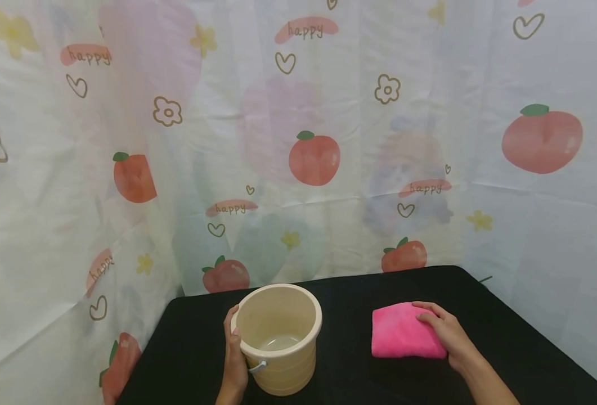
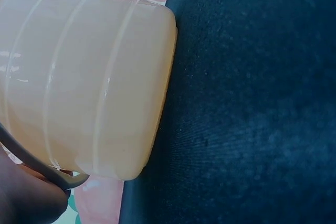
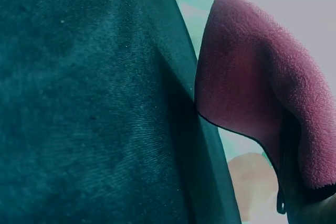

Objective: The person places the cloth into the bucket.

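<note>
A cream plastic bucket [image 1: 298, 365] with a thick rim is tipped slightly, so its inside shows in the head view. My left hand [image 1: 234, 365] grips its left side, fingers at the rim. The grey handle [image 1: 259, 367] hangs down beside that hand. In the left wrist view the ribbed wall of the bucket [image 2: 89, 82] fills the left part. Right of the bucket, my right hand [image 1: 450, 334] pinches a folded pink towel [image 1: 402, 332] by its right side, thumb on top. The right wrist view shows the fluffy towel [image 3: 239, 72] hanging over a dark shadow.
Black cloth covers the table [image 1: 349, 315]. Its back edge runs close to a pale printed curtain [image 1: 268, 157] with fruit, hearts and flowers, which also stands along the left and right sides. A thin dark stick-like thing [image 1: 485, 279] pokes out at the back right edge.
</note>
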The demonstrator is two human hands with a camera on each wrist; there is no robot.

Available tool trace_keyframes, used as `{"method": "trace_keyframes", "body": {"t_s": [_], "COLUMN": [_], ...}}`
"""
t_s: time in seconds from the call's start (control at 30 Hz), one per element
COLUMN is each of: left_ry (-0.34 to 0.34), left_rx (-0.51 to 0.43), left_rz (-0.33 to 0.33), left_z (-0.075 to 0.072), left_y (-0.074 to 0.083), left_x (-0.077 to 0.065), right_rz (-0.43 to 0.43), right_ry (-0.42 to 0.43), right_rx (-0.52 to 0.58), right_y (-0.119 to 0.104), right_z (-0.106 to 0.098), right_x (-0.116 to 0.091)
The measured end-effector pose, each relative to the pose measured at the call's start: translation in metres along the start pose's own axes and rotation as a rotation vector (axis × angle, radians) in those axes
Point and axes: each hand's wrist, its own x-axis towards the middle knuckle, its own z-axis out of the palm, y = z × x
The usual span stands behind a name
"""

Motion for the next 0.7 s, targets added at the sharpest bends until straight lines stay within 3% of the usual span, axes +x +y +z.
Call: {"method": "trace_keyframes", "body": {"t_s": [0.43, 0.7], "left_ry": [-0.003, -0.007], "left_rx": [-0.02, -0.063], "left_rz": [-0.001, 0.037], "left_z": [-0.0029, -0.0005], "left_y": [0.0019, -0.0037], "left_x": [0.001, 0.001], "right_rz": [0.003, 0.001], "right_ry": [-0.011, 0.001], "right_rx": [0.076, 0.116], "right_y": [-0.0046, -0.0088], "right_z": [0.0009, -0.0047], "right_x": [-0.0017, -0.004]}}
